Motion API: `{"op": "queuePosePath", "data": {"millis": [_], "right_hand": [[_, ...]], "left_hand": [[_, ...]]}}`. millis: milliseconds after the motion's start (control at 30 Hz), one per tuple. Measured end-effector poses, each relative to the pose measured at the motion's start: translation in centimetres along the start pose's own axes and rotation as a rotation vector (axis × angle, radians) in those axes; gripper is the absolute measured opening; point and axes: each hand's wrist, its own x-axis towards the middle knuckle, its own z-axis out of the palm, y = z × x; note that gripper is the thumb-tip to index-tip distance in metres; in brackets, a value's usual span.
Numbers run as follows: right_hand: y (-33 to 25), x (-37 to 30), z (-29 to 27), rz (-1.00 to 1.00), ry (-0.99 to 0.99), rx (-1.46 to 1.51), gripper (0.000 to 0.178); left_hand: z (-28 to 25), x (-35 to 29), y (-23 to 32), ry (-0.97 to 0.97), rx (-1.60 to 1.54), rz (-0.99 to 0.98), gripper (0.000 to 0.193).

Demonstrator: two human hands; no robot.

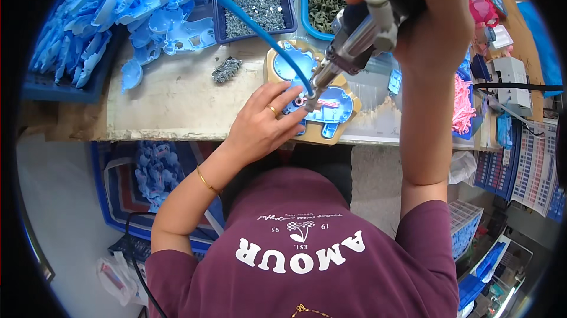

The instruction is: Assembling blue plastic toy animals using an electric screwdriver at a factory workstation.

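A blue molded plastic shell [339, 98] lies in a tan shaped fixture [322, 138] near the table's front edge. Inside the shell is a slim pink strip [326, 104]. My left hand [257, 120] reaches over the fixture's left side, its fingers stretched out and resting on the shell. In my right hand [434, 19], fingers wrapped round the dark body, is a power screwdriver [348, 46] tilted down and left. The tip of its metal nose meets the shell beside my left fingertips, where the exact contact is hidden. A blue hose [248, 19] runs into the nose.
Many blue shells [112, 7] are piled at the far left. Behind the fixture stand a dark blue bin [292, 0] of screws and a light-blue tub [305, 2] of olive pieces. A small screw heap [227, 70] lies left; pink parts [462, 105] sit right.
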Motion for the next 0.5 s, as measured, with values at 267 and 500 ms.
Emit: {"op": "queuePosePath", "data": {"millis": [267, 500], "right_hand": [[1.7, -1.8, 0.2, 0.101, 0.017, 0.028, 0.059], [2.9, -3.5, 1.4, 0.02, 0.28, 0.037, 0.046]], "left_hand": [[0.3, -0.2, 0.0, 0.018, -0.049, -0.039, 0.026], [0.8, -0.3, 0.2, -0.018, -0.002, -0.038, 0.025]]}}
